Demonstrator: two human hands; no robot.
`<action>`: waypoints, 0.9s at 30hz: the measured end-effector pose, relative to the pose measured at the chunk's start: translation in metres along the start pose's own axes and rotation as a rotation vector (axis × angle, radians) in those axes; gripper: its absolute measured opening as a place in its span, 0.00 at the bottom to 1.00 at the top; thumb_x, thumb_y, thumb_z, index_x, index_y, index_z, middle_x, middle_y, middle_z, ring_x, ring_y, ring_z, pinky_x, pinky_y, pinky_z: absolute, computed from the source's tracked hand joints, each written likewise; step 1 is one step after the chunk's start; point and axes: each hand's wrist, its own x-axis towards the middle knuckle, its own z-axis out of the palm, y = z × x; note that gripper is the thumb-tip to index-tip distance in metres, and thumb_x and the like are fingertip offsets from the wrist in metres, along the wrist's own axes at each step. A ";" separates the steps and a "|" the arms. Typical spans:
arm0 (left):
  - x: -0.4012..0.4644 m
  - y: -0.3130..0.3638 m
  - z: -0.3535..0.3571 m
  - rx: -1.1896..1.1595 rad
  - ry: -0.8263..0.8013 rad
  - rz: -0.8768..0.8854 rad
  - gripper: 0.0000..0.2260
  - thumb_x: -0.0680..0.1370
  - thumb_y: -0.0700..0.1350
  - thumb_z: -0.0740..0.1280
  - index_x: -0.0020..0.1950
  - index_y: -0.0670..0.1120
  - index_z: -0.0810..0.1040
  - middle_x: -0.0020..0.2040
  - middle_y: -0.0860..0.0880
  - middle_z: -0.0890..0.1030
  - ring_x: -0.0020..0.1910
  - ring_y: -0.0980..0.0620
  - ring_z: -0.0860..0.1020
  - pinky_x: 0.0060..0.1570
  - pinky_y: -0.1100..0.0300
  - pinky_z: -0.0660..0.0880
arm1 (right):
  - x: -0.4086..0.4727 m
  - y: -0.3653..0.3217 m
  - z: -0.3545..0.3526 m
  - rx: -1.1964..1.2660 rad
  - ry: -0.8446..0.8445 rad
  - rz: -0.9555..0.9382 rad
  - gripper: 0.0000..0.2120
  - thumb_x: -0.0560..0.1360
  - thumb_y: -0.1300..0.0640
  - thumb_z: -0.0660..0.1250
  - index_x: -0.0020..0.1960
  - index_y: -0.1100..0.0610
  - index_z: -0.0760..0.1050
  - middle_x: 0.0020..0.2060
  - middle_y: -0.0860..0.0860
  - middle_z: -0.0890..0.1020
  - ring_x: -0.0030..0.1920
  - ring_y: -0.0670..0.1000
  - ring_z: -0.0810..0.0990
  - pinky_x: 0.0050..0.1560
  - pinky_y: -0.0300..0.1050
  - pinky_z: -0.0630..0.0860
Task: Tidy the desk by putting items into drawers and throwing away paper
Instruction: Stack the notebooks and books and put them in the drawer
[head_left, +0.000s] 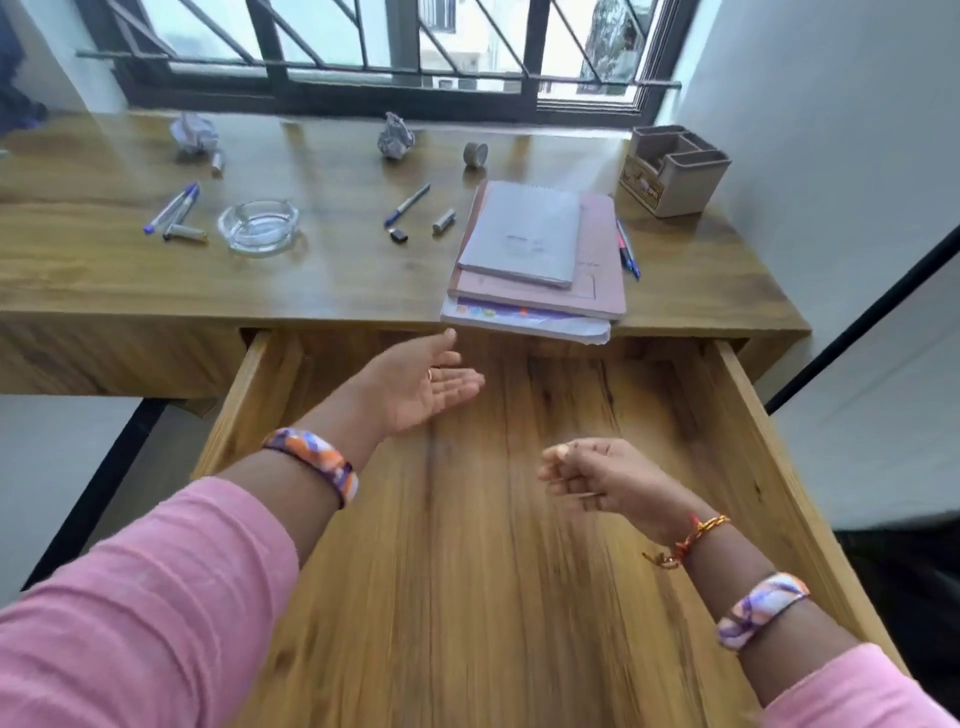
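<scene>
The wide wooden drawer (737, 415) is pulled out under the desk and nothing lies in it. My left hand (415, 387) hovers palm-up over its back part, fingers apart, just below the stack of notebooks (540, 254) that overhangs the desk's front edge. My right hand (592, 475) is over the middle of the drawer, fingers loosely curled, holding nothing that I can see. Two crumpled paper balls (195, 132) (395, 136) lie near the window. Pens (171, 208) (408, 205) and a tape roll (475, 154) are scattered on the desk (337, 270).
A glass ashtray (258, 227) sits left of centre. A desk organiser (675, 169) stands at the back right corner, with two pens (628, 249) beside the notebooks. Small caps (444, 221) (398, 236) lie near the middle pen. A white wall is at the right.
</scene>
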 end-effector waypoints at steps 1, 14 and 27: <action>0.014 0.008 0.010 -0.115 0.047 0.007 0.22 0.81 0.48 0.59 0.68 0.34 0.63 0.62 0.33 0.72 0.53 0.42 0.78 0.43 0.58 0.80 | 0.007 -0.005 -0.008 0.103 0.046 -0.007 0.11 0.78 0.58 0.60 0.54 0.62 0.78 0.47 0.57 0.84 0.44 0.51 0.80 0.42 0.42 0.77; 0.090 0.018 0.050 -0.227 0.425 0.151 0.09 0.79 0.34 0.60 0.58 0.36 0.71 0.37 0.42 0.75 0.21 0.54 0.79 0.25 0.64 0.79 | 0.059 -0.010 -0.063 0.736 0.185 0.101 0.09 0.79 0.58 0.58 0.46 0.57 0.76 0.36 0.52 0.84 0.39 0.49 0.78 0.41 0.43 0.74; -0.007 -0.045 -0.041 -0.074 0.058 -0.032 0.05 0.76 0.34 0.63 0.51 0.39 0.75 0.36 0.42 0.85 0.33 0.52 0.84 0.32 0.63 0.81 | 0.058 -0.043 -0.029 0.617 0.076 -0.043 0.25 0.66 0.46 0.71 0.59 0.57 0.77 0.51 0.57 0.84 0.51 0.56 0.82 0.58 0.55 0.76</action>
